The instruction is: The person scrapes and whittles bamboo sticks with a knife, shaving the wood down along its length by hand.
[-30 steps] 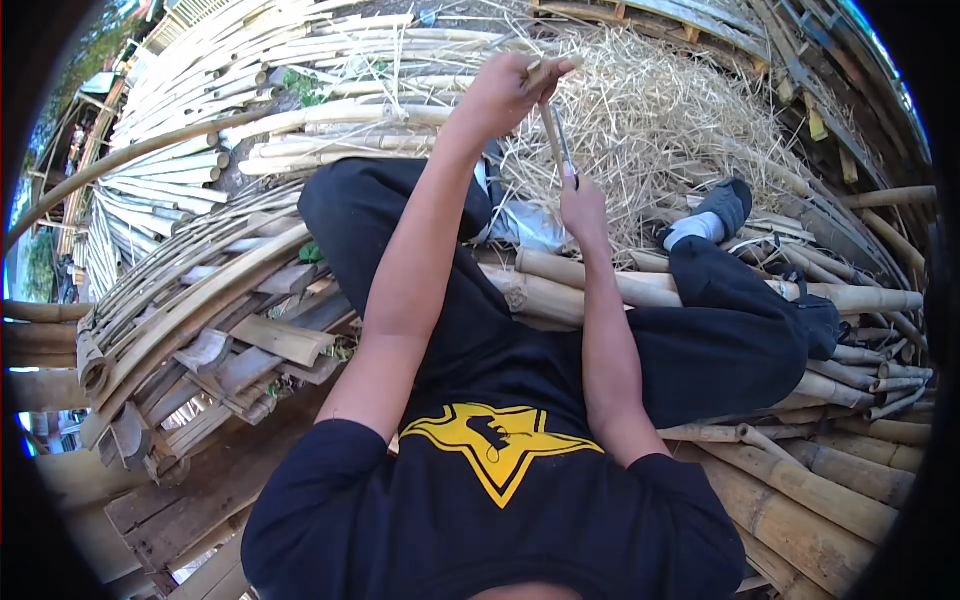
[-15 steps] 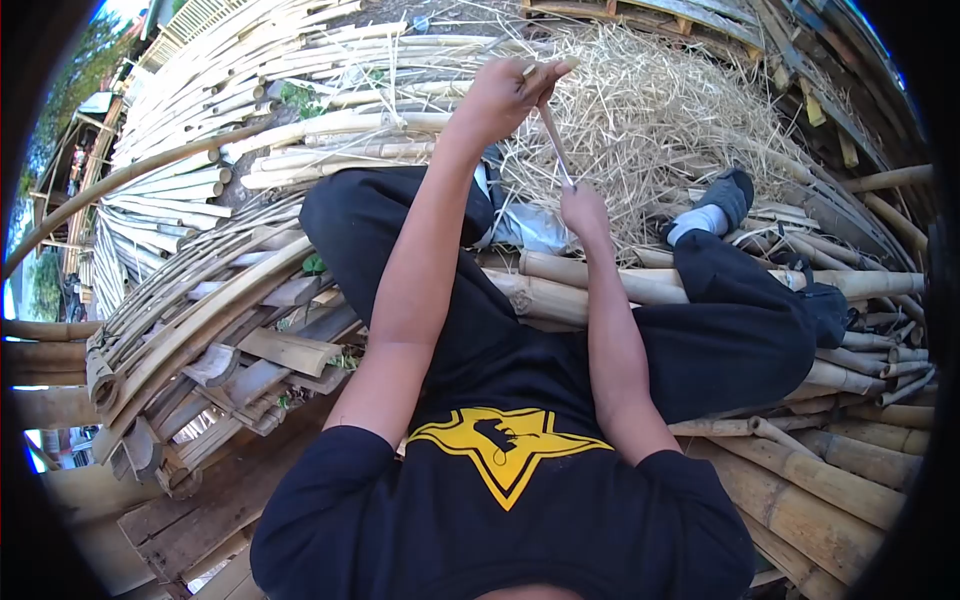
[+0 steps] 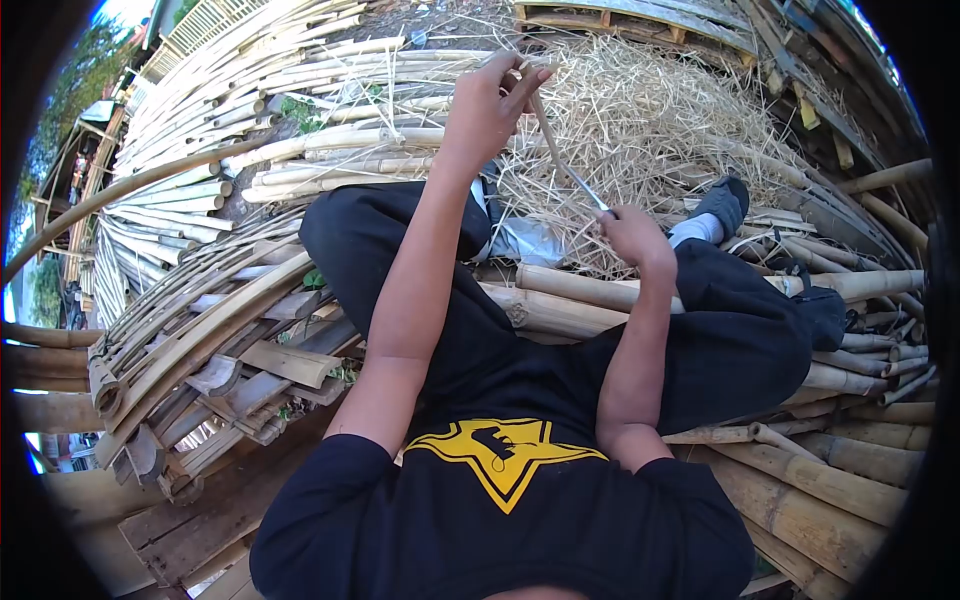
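My left hand (image 3: 488, 112) is raised in front of me above the left knee, its fingers pinched on a pale thin bamboo strip (image 3: 551, 69) that shows at the fingertips. From under those fingers a slim stick (image 3: 554, 148) slants down to the right, brownish at the top and shiny like metal at its lower end. My right hand (image 3: 637, 238) is closed at that shiny end, over the gap between my legs. What the right palm covers is hidden. Both hands are over a heap of pale shavings (image 3: 650, 130).
Bamboo poles (image 3: 560, 305) lie across under my legs. Split bamboo pieces (image 3: 290, 362) are stacked at my left. More poles (image 3: 190, 190) spread out at the far left, with a long curved pole (image 3: 130, 187) in front. A wooden pallet (image 3: 640, 22) stands behind the shavings.
My right hand has moved right and nearer to my body, and more of the slim stick shows between the hands. The left hand has shifted slightly left and turned.
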